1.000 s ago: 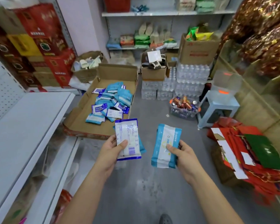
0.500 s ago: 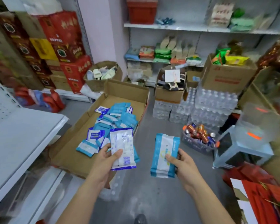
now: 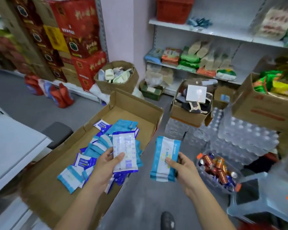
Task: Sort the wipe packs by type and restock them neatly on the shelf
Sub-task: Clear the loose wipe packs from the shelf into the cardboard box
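Box (image 3: 133, 106) nearer | left hand (image 3: 105, 166): white pack (image 3: 125, 151) | right hand (image 3: 184, 169): blue pack (image 3: 165, 156)

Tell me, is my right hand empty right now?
No, the right hand grips a light blue and white wipe pack by its edge, thumb across the front.

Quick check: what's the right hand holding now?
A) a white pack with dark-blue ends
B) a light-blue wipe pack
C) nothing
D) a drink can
B: the right hand grips a light-blue wipe pack by its edge. The left hand holds the white pack with dark-blue ends.
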Tool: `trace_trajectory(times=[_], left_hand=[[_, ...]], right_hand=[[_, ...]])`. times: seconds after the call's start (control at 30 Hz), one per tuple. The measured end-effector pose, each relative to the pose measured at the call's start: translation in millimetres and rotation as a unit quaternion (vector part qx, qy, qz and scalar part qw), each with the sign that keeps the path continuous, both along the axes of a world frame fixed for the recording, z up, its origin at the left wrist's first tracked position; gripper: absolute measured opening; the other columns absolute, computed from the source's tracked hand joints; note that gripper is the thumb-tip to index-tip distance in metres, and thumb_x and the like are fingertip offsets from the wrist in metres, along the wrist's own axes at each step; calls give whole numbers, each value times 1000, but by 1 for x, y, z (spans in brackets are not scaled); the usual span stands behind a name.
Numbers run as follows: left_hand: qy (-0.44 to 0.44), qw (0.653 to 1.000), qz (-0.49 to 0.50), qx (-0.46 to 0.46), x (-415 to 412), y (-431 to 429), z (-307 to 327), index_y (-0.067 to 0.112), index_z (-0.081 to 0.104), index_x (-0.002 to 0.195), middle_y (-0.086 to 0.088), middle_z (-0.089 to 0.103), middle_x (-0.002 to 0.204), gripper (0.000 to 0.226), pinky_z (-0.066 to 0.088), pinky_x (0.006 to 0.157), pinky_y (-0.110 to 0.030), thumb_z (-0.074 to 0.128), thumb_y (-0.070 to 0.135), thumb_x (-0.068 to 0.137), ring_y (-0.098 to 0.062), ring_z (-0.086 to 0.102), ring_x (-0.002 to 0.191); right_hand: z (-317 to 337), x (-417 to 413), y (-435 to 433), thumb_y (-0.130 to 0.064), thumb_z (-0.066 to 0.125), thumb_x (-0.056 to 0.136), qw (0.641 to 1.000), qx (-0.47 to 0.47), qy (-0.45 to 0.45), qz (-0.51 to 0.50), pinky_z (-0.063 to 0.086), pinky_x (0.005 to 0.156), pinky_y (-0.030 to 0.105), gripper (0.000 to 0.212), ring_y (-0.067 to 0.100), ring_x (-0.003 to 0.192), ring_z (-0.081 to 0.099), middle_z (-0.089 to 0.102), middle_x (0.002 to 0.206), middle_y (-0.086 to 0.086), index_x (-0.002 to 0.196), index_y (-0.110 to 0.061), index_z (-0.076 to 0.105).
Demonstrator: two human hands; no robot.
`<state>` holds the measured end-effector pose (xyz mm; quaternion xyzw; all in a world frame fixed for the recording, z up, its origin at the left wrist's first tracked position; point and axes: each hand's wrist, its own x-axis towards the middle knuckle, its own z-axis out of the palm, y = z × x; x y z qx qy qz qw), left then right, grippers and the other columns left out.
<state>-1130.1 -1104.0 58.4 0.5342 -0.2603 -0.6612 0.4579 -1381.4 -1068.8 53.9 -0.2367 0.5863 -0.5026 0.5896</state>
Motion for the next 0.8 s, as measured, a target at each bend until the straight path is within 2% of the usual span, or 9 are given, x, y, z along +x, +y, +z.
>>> trace_trajectory(times=[0.1,0.27,0.47,0.5,0.57,0.63,0.73,0.8], left_hand=[[-8,999,46,-3,-18,-35,-6,17,65,109,-8,77,104,21,62,77,-40,65,4,92,-28,74,92],[-40,992,117,3,-36,-73,-15,12,66,116,-8,76,108,24,62,77,-36,66,6,93,-28,74,96],[-65,978,194,37,-21,-113,-55,11,60,128,-8,75,113,40,56,93,-51,71,7,90,-30,73,101],[-70,974,211,45,-17,-120,-67,12,56,130,-6,75,111,44,58,90,-48,72,7,89,-28,73,99],[-87,967,234,59,-6,-134,-91,16,51,126,-3,74,107,44,61,77,-35,71,5,89,-23,74,91],[-115,961,236,91,5,-143,-118,20,53,116,-5,71,108,36,59,74,-29,71,5,90,-19,71,91],[-151,959,214,112,15,-146,-153,17,60,119,-7,69,122,33,55,90,-37,72,7,90,-18,68,103],[-174,952,213,131,18,-141,-169,13,63,124,-5,71,119,33,54,84,-24,70,8,92,-10,69,100]], right_hand=[[-11,-19,-63,3,69,86,999,1,-12,47,58,80,38,28,24,89,73,76,103,10,112,-7,65],[-19,-33,-156,1,70,85,989,20,-14,144,54,93,46,32,30,100,71,75,108,10,116,-9,66],[-40,0,-253,-1,72,86,964,37,37,262,56,92,49,31,30,98,72,76,105,8,115,-10,64],[-47,9,-266,1,71,86,959,39,44,278,56,91,48,33,31,97,72,76,104,8,116,-10,63],[-65,26,-290,3,70,86,949,41,74,305,58,87,44,38,29,94,72,75,106,10,121,-9,60],[-84,42,-309,4,69,87,930,55,119,344,60,76,33,38,20,85,72,74,107,9,121,-11,59],[-111,60,-336,5,67,88,882,56,189,427,57,65,21,38,4,71,69,72,102,5,118,-15,60],[-128,71,-352,6,67,87,830,43,251,496,53,63,16,39,3,72,66,69,97,1,121,-11,60]])
